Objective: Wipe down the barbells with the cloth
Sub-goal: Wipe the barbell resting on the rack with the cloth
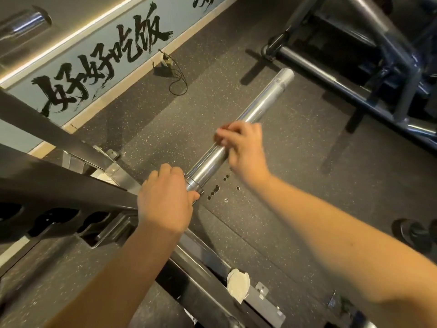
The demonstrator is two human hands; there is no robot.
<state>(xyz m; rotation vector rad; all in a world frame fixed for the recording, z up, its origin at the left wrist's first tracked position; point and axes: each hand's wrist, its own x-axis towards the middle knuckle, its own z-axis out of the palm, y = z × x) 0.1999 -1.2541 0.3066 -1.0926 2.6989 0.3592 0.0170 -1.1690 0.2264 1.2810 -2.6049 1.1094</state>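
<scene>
The left hand (165,200) is curled round the collar end of a shiny chrome barbell sleeve (260,102), gripping it. The right hand (243,147), blurred, sits further along the same sleeve with its fingers bent over the top. Whether anything lies under them cannot be told. The sleeve juts from a dark metal rack (59,185) out above the black speckled rubber floor (295,209). A pale crumpled wad (237,288) rests on the rack's base rail, well apart from both hands.

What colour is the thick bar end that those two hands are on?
The barbell sleeve is shiny silver chrome, which shows plainly in the head view.
</scene>
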